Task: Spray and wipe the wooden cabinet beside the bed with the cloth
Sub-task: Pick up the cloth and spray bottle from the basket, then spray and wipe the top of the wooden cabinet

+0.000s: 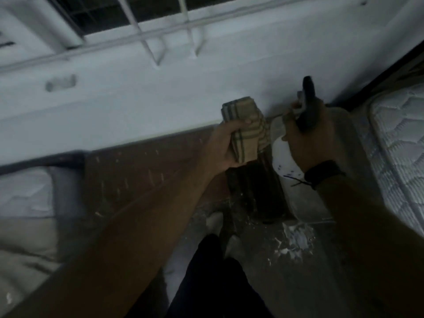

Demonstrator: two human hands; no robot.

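Note:
My left hand (222, 148) grips a folded tan cloth (243, 129) with dark stripes, held upright above the cabinet. My right hand (312, 138) holds a white spray bottle (283, 157) by its dark trigger head (308, 99), nozzle pointing toward the wall. A black band sits on that wrist. Below both hands is the dark wooden cabinet (142, 171), its brown top marked with pale scratches, set against the white wall. Its dark front (254, 193) shows under the hands. The picture is dim and blurred.
A quilted white mattress (399, 138) lies at the right, close to the bottle. Another mattress or bedding (25, 193) sits at the left. A barred window (137, 17) is above the white wall. The grey floor (296, 239) has white debris. My dark-trousered legs (206, 283) stand below.

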